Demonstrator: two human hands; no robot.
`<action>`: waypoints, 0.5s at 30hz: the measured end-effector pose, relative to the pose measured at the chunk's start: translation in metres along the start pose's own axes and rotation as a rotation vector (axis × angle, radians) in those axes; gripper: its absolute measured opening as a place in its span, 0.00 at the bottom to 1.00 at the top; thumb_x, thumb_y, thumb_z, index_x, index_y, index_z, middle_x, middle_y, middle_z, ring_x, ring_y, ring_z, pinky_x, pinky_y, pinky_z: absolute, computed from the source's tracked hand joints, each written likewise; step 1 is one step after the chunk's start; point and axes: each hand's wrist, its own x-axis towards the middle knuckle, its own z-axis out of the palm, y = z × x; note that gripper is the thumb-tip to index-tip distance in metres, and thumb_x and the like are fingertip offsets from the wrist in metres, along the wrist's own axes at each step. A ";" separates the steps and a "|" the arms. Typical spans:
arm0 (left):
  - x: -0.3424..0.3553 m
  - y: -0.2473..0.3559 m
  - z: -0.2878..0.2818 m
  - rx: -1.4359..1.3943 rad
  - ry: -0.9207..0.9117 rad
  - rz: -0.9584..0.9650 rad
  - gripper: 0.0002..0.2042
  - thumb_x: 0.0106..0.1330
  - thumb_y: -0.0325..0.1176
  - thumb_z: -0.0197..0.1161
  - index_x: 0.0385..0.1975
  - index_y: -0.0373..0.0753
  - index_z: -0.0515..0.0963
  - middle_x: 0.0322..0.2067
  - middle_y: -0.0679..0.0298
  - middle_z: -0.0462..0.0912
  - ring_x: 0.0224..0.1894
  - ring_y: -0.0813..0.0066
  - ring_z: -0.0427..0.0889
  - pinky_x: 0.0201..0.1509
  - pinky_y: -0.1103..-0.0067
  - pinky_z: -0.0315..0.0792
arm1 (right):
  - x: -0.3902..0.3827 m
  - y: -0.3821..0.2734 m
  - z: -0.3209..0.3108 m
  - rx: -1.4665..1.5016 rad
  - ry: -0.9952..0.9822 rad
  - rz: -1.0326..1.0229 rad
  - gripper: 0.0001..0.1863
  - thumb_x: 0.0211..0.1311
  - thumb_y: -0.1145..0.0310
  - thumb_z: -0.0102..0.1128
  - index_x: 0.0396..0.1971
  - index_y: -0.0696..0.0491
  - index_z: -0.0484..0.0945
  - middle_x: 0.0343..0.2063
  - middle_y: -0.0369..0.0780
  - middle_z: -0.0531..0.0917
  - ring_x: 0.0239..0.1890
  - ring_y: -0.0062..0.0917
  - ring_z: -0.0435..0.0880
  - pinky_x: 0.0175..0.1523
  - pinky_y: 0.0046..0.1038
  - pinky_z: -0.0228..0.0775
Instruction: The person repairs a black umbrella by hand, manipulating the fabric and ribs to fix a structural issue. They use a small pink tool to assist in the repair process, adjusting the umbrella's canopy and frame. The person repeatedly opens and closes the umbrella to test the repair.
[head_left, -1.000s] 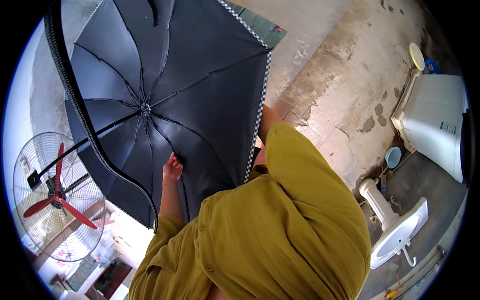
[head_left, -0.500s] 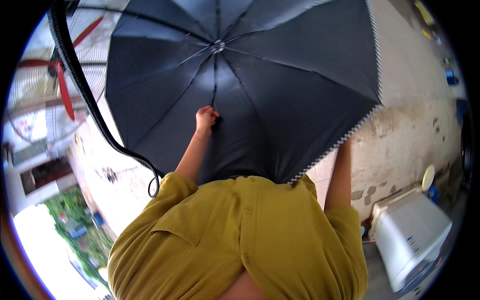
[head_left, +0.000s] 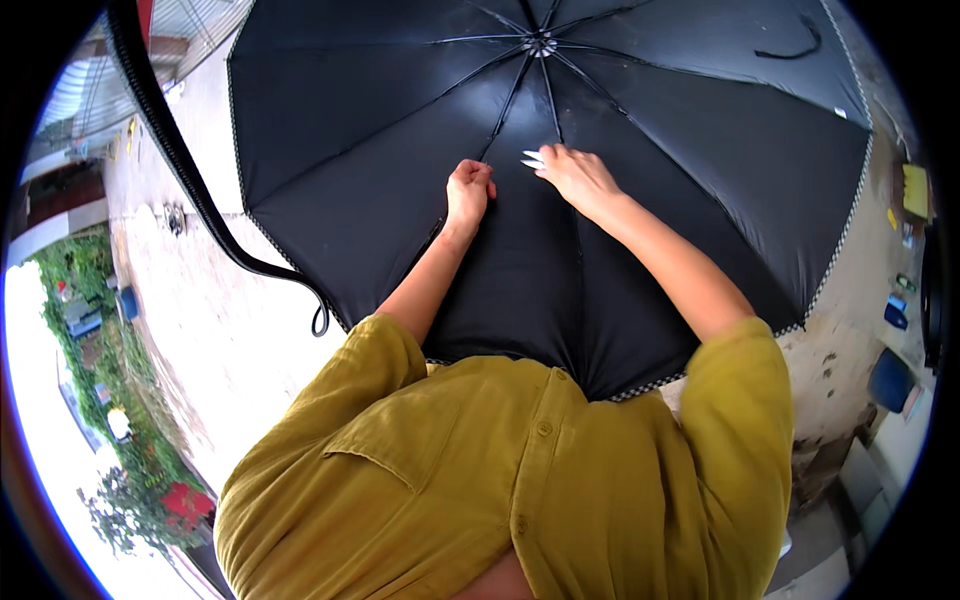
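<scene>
An opened black umbrella (head_left: 330, 150) spreads in front of me with its ribbed inner side showing and a black-and-white trim along its edge. Thin ribs fan out from the hub (head_left: 540, 44). My left hand (head_left: 468, 197) is closed on one umbrella rib, left of the middle. Just right of it, my right hand (head_left: 580, 178) pinches a small white thing with two pointed tips (head_left: 533, 160), whose kind I cannot make out. Those tips point left toward the left hand and lie close to another rib.
A black cord with a looped end (head_left: 235, 255) hangs at the left of the view. A loose black strap (head_left: 800, 45) lies on the canopy at upper right. Beyond the right edge are a yellow object (head_left: 914, 190) and a dark blue container (head_left: 890, 380); greenery (head_left: 110, 350) shows at left.
My right hand has come from beyond the umbrella's right edge to its inner side, with the white pointed thing in it. The view has turned, and the umbrella sits further right.
</scene>
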 end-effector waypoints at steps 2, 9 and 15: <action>-0.002 0.001 0.001 -0.048 0.005 0.002 0.06 0.68 0.31 0.54 0.34 0.36 0.74 0.16 0.67 0.75 0.17 0.85 0.65 0.23 0.86 0.58 | 0.027 0.006 0.039 -0.026 -0.004 -0.003 0.15 0.65 0.58 0.55 0.32 0.57 0.71 0.28 0.46 0.81 0.30 0.38 0.85 0.33 0.35 0.79; -0.004 0.004 0.001 -0.152 0.019 -0.017 0.07 0.71 0.30 0.52 0.33 0.36 0.74 0.17 0.67 0.74 0.19 0.85 0.68 0.24 0.85 0.59 | 0.059 -0.018 0.080 0.032 0.029 0.031 0.15 0.66 0.58 0.54 0.32 0.57 0.72 0.28 0.48 0.82 0.29 0.38 0.85 0.33 0.34 0.80; -0.004 -0.003 0.005 -0.141 -0.009 0.008 0.07 0.71 0.30 0.52 0.33 0.35 0.74 0.17 0.67 0.74 0.19 0.84 0.68 0.25 0.85 0.60 | 0.062 -0.020 0.077 0.015 0.019 0.063 0.15 0.67 0.58 0.52 0.31 0.57 0.72 0.26 0.48 0.83 0.28 0.38 0.86 0.33 0.35 0.80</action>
